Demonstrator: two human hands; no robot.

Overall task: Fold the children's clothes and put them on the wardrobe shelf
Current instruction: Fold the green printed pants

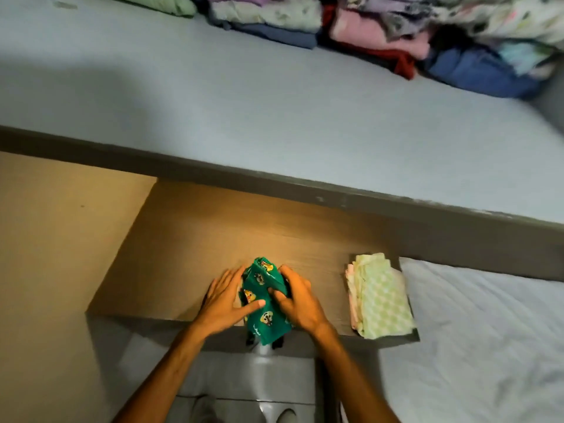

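A folded green garment (pixel 264 303) printed with small cartoon faces lies on the lower wooden shelf (pixel 189 239), its near end hanging over the shelf's front edge. My left hand (pixel 224 299) lies flat against its left side with the thumb across the cloth. My right hand (pixel 297 297) grips its right side, fingers curled over the fabric. To the right on the same shelf rests a folded stack topped by a light green checked garment (pixel 381 296).
The upper pale shelf (pixel 213 96) carries several folded piles at its back: green, purple, pink, red and blue clothes (pixel 378 38). A white sheet or pillow (pixel 476 337) lies at the lower right. A beige wardrobe wall (pixel 55 254) stands on the left.
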